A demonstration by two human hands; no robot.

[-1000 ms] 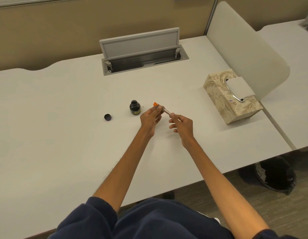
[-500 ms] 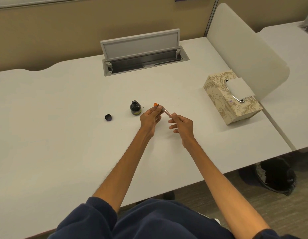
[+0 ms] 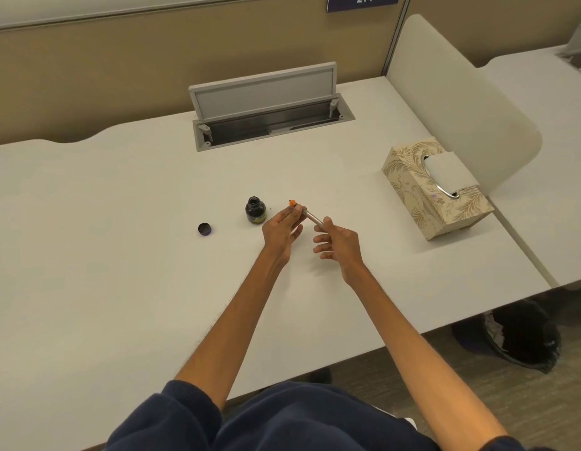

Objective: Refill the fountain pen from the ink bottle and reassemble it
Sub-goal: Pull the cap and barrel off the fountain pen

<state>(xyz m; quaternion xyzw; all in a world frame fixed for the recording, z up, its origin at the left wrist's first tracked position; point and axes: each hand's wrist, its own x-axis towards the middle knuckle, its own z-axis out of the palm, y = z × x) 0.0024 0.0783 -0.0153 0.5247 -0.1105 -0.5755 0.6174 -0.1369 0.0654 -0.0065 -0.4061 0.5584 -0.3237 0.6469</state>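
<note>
Hardly any change from half a second back: still pinching the pen at both ends, still holding it just above the desk, just right of the bottle. Same slant too, orange end up and away. Only a slight fanning of the free fingers on the right hand, looking a touch straighter and wider than a second ago. Bottle and cap exactly where seen before.

Left hand: gripping the front of the pen between thumb and curled fingertips, close to the orange tip. Right hand: pinching the rear end with thumb and forefinger, other three fingers loose and spread, holding nothing.

Now the pen itself: slim, straight, silvery-grey tube with a dull metallic sheen, bright orange piece poking out past the left fingertips. Too small to make out a nib or any joint.

Bottle: squat, round, dark glass, open at the neck, yellowish label low on the front, standing upright. Cap: small dark disc, lying off to the left, apart from the bottle.

Desk: smooth, matte, off-white. At the back, a grey hatch with lid propped up. Off to the right, a cardboard tissue box in leafy beige print, beside a rounded cream divider.
</note>
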